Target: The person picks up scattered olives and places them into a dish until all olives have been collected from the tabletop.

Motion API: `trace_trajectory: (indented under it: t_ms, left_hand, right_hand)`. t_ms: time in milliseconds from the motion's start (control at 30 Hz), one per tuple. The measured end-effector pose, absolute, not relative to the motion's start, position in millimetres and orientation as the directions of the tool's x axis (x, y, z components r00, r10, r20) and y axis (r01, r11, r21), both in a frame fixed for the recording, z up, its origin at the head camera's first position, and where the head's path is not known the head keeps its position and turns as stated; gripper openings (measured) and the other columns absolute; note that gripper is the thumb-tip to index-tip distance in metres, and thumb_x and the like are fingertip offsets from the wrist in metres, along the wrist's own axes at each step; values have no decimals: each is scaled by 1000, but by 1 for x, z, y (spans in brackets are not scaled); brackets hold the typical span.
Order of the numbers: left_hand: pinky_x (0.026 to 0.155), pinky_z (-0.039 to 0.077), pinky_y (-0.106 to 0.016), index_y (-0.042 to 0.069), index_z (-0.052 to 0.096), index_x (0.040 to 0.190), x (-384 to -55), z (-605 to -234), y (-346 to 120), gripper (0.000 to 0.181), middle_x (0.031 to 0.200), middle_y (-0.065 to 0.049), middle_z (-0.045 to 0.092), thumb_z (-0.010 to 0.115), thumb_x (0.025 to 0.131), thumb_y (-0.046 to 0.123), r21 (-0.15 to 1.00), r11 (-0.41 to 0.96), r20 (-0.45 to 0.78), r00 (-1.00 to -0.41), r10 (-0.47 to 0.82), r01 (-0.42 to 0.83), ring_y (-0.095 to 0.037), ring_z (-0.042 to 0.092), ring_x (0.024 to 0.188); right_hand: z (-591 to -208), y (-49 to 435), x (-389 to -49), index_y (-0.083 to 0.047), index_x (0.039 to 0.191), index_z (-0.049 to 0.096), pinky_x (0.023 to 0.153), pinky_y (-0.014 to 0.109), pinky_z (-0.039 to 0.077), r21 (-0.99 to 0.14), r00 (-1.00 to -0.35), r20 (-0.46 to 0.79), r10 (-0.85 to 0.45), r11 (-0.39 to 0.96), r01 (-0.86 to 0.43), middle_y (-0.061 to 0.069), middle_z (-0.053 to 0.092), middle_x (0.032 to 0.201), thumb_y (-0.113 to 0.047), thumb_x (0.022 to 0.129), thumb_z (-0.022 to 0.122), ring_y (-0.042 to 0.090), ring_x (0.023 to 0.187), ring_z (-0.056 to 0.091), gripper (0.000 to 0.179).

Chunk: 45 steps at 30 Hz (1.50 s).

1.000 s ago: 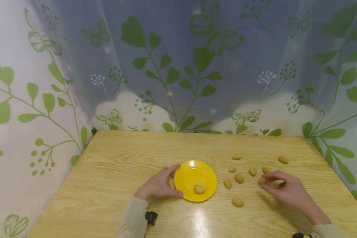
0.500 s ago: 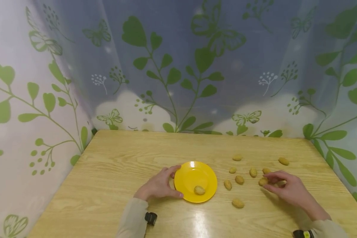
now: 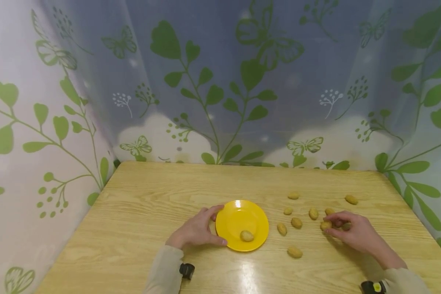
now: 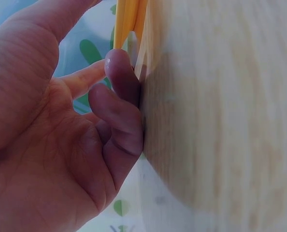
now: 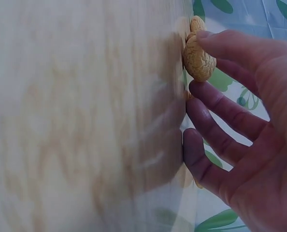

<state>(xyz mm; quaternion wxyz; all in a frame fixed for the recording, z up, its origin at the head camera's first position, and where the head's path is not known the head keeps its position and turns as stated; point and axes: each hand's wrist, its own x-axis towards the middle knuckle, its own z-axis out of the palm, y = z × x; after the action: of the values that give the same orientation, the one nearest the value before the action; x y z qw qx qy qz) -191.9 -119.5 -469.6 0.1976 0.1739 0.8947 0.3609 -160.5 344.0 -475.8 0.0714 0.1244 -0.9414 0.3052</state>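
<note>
A yellow plate [image 3: 259, 239] lies on the table with one tan walnut [image 3: 247, 235] in its front part. My left hand [image 3: 198, 229] holds the plate's left rim, thumb at the front and fingers at the back; the left wrist view shows the plate edge-on beyond the curled fingers [image 4: 115, 111]. On the right, my right hand [image 3: 354, 232] pinches a wrinkled, oval walnut [image 5: 200, 60] between thumb and fingers, low at the tabletop. Its other fingers are spread along the wood. Another walnut [image 3: 329, 211] lies just behind the pinched one, partly covered in the right wrist view.
Several loose walnuts lie between the plate and my right hand, among them one nearer the front [image 3: 295, 252] and one at the back [image 3: 293, 195]. A lone walnut [image 3: 351, 199] is farther right. Patterned curtains [image 3: 213, 122] enclose the wooden table [image 3: 161, 183] behind and at both sides.
My right hand's thumb and fingers have closed in on the walnut. The left hand and the plate stay put; the whole head view has shifted very slightly.
</note>
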Motion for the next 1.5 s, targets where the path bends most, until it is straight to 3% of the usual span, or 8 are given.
trace_trajectory:
  t_ms: [367, 733, 1100, 1500]
  left_hand:
    - [78, 48, -36, 23, 35, 159, -192, -469, -119, 104, 130, -11, 53, 91, 74, 40, 723, 672, -229, -863, 450, 158, -18, 56, 87]
    - [76, 47, -34, 23, 35, 159, -190, -468, -119, 104, 131, -11, 53, 91, 74, 39, 724, 673, -233, -864, 446, 152, -18, 56, 85]
    - [74, 47, -34, 23, 34, 160, -190, -468, -118, 104, 131, -11, 52, 91, 74, 38, 728, 669, -232, -863, 449, 152, -19, 55, 83]
    - [89, 51, -44, 22, 35, 159, -189, -468, -117, 105, 131, -10, 53, 92, 73, 38, 729, 667, -220, -869, 443, 155, -19, 57, 99]
  right_hand:
    - [-472, 343, -160, -16, 103, 77, 68, 21, 52, -565, -971, 151, -187, 789, -240, -4, 72, 95, -21, 83, 85, -7, 84, 57, 22]
    - [-477, 339, -158, -14, 100, 76, 65, 21, 54, -596, -943, 249, -221, 733, -328, -1, 74, 91, -8, 80, 85, -7, 80, 61, 23]
    - [-469, 324, -155, -16, 102, 77, 59, 22, 52, -622, -925, 278, -259, 685, -379, 4, 74, 97, -6, 81, 84, -3, 82, 61, 24]
    - [-458, 308, -150, -17, 103, 75, 57, 23, 50, -599, -867, 358, -347, 627, -498, -4, 72, 95, -3, 81, 83, 1, 82, 62, 26]
